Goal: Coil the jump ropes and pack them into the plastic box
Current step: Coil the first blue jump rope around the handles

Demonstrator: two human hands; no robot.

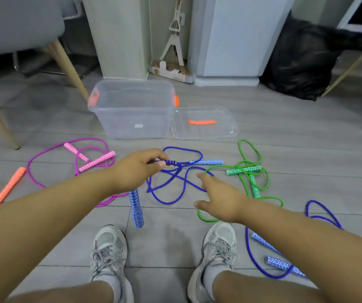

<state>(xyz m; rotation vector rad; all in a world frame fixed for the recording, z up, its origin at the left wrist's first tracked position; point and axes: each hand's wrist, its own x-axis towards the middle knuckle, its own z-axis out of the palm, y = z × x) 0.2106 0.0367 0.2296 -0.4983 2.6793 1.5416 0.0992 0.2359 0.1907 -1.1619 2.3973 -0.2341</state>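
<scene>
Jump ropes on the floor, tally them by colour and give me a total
Blue: 2, one in the left hand, one near the right shoe
Pink: 1
Green: 1
Orange: 1, only partly in view
Total: 5

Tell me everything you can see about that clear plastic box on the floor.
The box is see-through plastic, rectangular with rounded corners, and stands upright and open on the grey tile floor. Orange latches sit at its two short ends. A small pale label shows on or through its near wall; otherwise it looks empty, with no rope in it. Its clear lid, with an orange handle, lies flat against its right side. No hand touches it.
</scene>
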